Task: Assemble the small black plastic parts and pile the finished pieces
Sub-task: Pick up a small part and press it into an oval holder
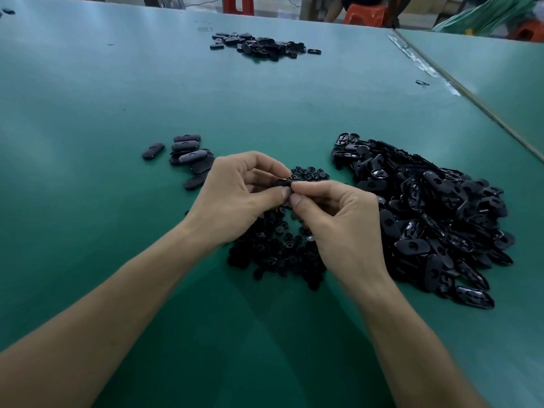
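Note:
My left hand and my right hand meet above the green table, both pinching one small black oval part between thumbs and fingertips; most of it is hidden by my fingers. Under my hands lies a heap of small round black inserts, with a smaller cluster of them just beyond my fingertips. A big pile of black oval shells lies to the right. Several closed oval pieces lie in a small group to the left.
Another pile of black parts lies at the far side of the table. A seam with tape runs diagonally along the right, joining a second table. Red stools stand beyond the far edge.

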Demonstrator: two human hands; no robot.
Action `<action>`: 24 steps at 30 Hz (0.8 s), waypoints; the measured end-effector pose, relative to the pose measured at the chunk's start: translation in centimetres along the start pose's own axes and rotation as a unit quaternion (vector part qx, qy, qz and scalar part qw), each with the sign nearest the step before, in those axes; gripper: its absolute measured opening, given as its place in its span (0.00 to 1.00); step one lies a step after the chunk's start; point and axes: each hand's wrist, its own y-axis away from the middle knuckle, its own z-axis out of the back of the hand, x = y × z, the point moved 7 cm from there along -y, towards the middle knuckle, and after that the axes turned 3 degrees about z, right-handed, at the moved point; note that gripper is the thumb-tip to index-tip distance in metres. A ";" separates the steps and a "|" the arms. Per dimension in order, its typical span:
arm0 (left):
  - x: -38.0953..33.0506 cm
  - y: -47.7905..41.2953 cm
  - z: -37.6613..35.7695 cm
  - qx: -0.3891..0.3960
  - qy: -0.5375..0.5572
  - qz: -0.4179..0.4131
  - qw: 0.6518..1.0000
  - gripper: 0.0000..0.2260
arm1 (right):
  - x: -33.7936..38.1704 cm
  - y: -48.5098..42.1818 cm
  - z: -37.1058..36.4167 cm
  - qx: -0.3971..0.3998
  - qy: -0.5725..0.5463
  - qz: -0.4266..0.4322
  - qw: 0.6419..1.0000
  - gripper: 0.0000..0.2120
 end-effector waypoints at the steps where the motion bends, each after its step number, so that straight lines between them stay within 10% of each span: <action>1: 0.0 0.0 0.0 0.001 0.002 0.000 1.000 0.11 | 0.0 0.0 0.0 0.000 -0.004 0.000 1.000 0.07; 24: 0.2 0.1 -0.5 0.048 -0.008 0.016 0.999 0.09 | -0.4 -0.7 1.0 0.042 -0.006 -0.022 0.999 0.05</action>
